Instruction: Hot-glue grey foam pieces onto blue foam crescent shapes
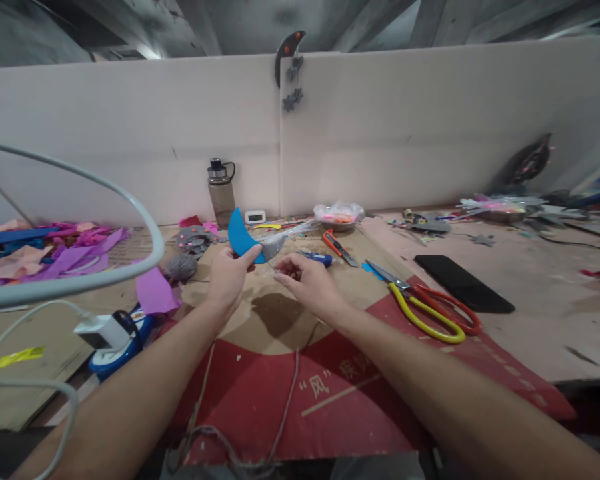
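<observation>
My left hand (229,272) is closed on a blue crescent (243,237), thumb on its face. The crescent's right end is wrapped in grey yarn (275,248). Just right of it, my right hand (307,279) has its fingers pinched together by a strand coming off the wrapped end. A loose length of the same grey yarn (295,373) runs down over the red and brown cardboard (350,380) towards the table's front edge. A ball of grey yarn (181,265) lies left of my left hand.
Scissors (425,303), a phone (464,283) and an orange box cutter (339,247) lie to the right. A bottle (221,193) stands by the white wall panel. Coloured scraps (55,253) and a power strip (115,343) are at left. A pale tube (150,223) arcs across the near left.
</observation>
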Demonstrator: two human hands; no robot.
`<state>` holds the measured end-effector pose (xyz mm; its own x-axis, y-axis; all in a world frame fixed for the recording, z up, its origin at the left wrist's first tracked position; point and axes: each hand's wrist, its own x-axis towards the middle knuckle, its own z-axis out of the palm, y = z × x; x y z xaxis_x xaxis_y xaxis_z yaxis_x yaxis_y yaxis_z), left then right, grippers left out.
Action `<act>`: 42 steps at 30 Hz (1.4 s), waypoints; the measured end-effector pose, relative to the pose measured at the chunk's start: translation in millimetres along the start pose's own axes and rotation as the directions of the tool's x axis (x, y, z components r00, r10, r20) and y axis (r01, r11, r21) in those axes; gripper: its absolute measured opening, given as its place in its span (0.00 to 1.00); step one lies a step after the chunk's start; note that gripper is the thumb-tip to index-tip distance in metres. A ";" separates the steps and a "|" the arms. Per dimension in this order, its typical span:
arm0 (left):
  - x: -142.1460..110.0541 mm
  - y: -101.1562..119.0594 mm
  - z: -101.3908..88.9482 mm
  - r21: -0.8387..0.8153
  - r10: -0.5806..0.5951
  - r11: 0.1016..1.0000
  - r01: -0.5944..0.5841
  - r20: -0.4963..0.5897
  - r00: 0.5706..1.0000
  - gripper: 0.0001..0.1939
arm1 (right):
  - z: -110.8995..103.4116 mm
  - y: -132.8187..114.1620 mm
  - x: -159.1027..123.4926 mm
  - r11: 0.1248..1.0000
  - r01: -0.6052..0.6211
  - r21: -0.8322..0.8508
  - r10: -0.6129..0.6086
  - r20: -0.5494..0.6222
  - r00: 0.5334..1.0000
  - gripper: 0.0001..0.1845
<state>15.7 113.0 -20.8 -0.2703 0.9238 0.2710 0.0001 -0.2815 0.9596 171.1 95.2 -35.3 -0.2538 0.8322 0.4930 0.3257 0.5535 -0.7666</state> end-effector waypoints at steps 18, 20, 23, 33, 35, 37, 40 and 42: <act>16.7 -9.9 -15.0 0.115 0.068 0.991 -0.065 -0.018 0.998 0.19 | -51.7 45.9 9.7 0.655 -0.273 -0.704 0.366 -0.020 0.930 0.16; 16.9 -9.8 -14.8 0.115 0.064 0.992 -0.060 -0.024 0.998 0.19 | -48.1 51.4 9.9 0.708 -0.363 -0.606 0.388 -0.096 0.917 0.11; 16.5 -9.8 -14.4 0.111 0.054 0.993 -0.050 -0.031 0.998 0.19 | -47.5 56.8 13.9 0.741 -0.466 -0.484 0.470 -0.122 0.874 0.09; 20.1 -8.5 -15.0 -0.071 -0.089 0.994 0.086 -0.044 0.995 0.16 | -54.7 41.3 24.6 0.885 -0.438 0.162 0.455 -0.093 0.886 0.12; 22.1 -10.1 -15.7 -0.079 -0.103 0.992 0.098 -0.054 0.993 0.16 | -52.3 25.4 21.6 0.898 -0.381 0.219 0.404 -0.068 0.912 0.15; 24.0 -12.1 -16.7 -0.081 -0.100 0.992 0.095 -0.058 0.993 0.16 | -49.6 9.5 17.1 0.938 -0.260 0.230 0.273 -0.027 0.962 0.16; 26.0 -14.3 -18.7 -0.056 -0.067 0.996 0.064 -0.055 0.996 0.15 | -46.4 -8.5 9.9 0.979 -0.126 0.158 0.120 0.046 0.992 0.11; 26.5 -14.9 -20.0 -0.034 -0.050 0.998 0.048 -0.059 0.997 0.14 | -45.1 -16.0 6.0 0.992 -0.108 0.065 0.102 0.080 0.992 0.08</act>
<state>-10.8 136.6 -29.5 -0.3265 0.9198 0.2176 -0.0455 -0.2452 0.9684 205.5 92.9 -1.6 -0.2913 0.8790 0.3774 0.2909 0.4573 -0.8404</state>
